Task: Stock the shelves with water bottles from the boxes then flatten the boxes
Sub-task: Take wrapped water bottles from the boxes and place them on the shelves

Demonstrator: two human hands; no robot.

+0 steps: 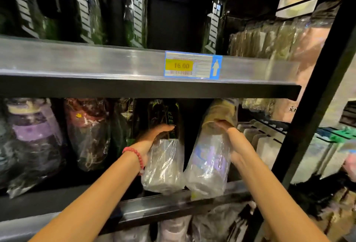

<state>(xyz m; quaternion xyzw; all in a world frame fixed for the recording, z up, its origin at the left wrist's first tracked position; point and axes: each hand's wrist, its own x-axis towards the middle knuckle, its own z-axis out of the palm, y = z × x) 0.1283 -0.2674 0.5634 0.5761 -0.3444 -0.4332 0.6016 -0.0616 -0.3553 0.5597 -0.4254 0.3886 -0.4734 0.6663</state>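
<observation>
Two plastic-wrapped water bottles stand at the front of the middle shelf [173, 203]. The left one is a black-topped bottle [165, 164] with green lettering. My left hand [154, 135], a red bead bracelet on its wrist, grips its upper left side. The right one is a clear bottle [210, 160] with a purple label and a tan cap, tilted toward the left. My right hand [233, 141] lies flat against its right side with the fingers reaching up to the cap. No boxes are in view.
Wrapped purple, maroon and dark bottles [34, 141] fill the shelf's left part. Tall black bottles [134, 10] stand on the upper shelf, above a price tag [192, 65]. A black upright post [308, 106] bounds the right; clear containers [269, 141] sit beyond it.
</observation>
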